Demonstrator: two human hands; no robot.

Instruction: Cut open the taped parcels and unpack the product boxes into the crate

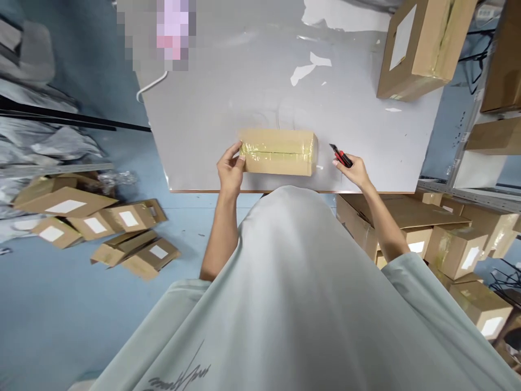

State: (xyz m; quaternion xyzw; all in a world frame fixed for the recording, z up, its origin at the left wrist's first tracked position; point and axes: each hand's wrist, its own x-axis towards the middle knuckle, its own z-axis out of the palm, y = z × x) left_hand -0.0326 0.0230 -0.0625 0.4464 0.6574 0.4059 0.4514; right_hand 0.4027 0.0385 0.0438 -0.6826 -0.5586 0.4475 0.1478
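A long cardboard box (279, 163) lies on the table near its front edge, with shiny yellowish tape running along the seam on top. My left hand (231, 169) grips the box's left end, fingers and thumb closed on that end. In my right hand (355, 171) is a red and black utility knife (342, 156), its dark blade pointing up and left toward the box's right end. Knife and box are a short gap apart.
The grey table (195, 119) bears torn white scraps (303, 71) and a larger taped carton (431, 54) at the back right. Opened boxes (146, 255) lie on the floor at left. Cartons (458, 250) are stacked at right, beside a shelf. A pixelated patch covers the table's back left.
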